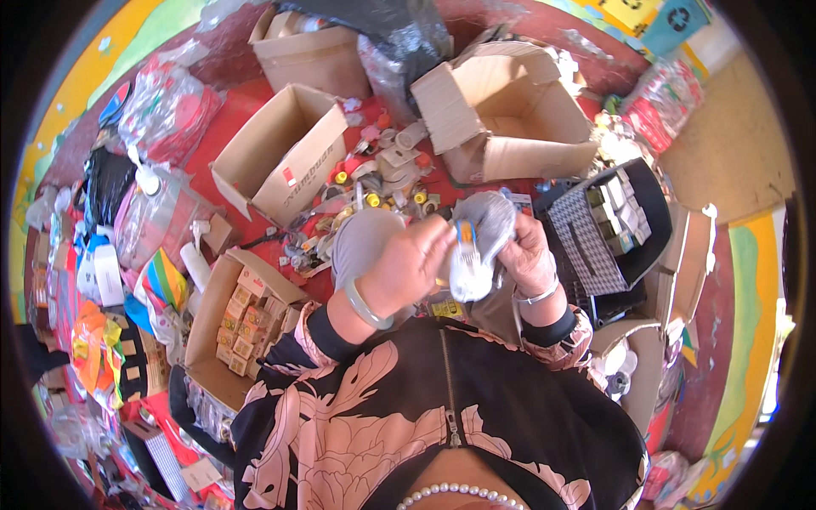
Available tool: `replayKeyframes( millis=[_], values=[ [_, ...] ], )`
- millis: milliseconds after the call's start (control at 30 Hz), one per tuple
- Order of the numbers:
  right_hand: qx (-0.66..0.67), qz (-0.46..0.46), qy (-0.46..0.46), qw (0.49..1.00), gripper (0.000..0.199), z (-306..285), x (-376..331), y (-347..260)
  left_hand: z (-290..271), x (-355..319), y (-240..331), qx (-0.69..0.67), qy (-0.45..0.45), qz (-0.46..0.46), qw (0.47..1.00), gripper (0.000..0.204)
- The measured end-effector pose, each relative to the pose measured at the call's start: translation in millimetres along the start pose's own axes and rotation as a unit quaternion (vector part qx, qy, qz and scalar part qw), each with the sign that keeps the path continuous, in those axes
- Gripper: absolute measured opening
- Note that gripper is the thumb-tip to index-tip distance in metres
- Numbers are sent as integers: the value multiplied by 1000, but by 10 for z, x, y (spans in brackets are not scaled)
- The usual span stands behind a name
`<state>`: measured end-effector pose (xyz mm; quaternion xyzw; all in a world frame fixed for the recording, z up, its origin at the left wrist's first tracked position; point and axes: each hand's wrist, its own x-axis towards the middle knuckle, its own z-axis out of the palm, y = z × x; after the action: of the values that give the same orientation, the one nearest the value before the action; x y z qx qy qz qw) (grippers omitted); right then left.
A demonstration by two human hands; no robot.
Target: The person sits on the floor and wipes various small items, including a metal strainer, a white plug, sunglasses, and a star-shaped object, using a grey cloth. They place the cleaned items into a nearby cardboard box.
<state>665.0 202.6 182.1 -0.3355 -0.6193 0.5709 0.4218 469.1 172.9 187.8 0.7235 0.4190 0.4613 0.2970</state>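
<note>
1. A small white object [470, 274] with an orange-and-blue end piece at its top is held close in front of the person's chest, near the centre of the view. What kind of item it is cannot be told; it is washed out in the light.
2. The left hand [414, 265] is curled around the object from the 9 o'clock side, fingers closed against it. A pale green bangle [364, 306] sits on that wrist.
3. The right hand [527, 253] grips the object from the 3 o'clock side, fingers bent onto it. A thin silver bracelet [539, 296] is on that wrist. The two hands are pressed close together around the object.
4. The person wears a black jacket [408, 416] with a pink leaf print and a centre zip.
5. At 12 o'clock from the hands, small caps and fittings [387, 166] in grey, yellow and red lie scattered on the red floor [238, 106].
6. Further out at 12 to 1 o'clock stands an open, empty cardboard box [510, 119].
7. At 10 to 11 o'clock lies a second open cardboard box [280, 153], tipped on its side.
8. At 8 o'clock an open carton [208, 336] holds rows of small yellow-orange packets [242, 327].
9. At 3 o'clock a black tray [654, 221] holds a chequered cloth and small boxed items.
10. At 9 o'clock, well apart from the hands, plastic bags and packaged goods [153, 212] are piled together.
</note>
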Motion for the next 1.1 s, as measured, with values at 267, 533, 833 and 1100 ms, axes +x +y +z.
replayKeyframes(
  millis=[267,533,833,1100],
  values=[
    [59,-42,-52,996,33,-195,-469,-311,466,-151,213,-80,-8,25,996,23],
    [311,-44,192,930,24,164,-885,291,844,57,389,-526,152,-186,816,31],
    [380,21,279,882,27,-386,-1003,152,1112,20,274,-524,25,-206,826,24],
    [440,-4,296,848,33,-539,-1148,361,1107,83,199,-516,52,-190,833,24]
  ],
)
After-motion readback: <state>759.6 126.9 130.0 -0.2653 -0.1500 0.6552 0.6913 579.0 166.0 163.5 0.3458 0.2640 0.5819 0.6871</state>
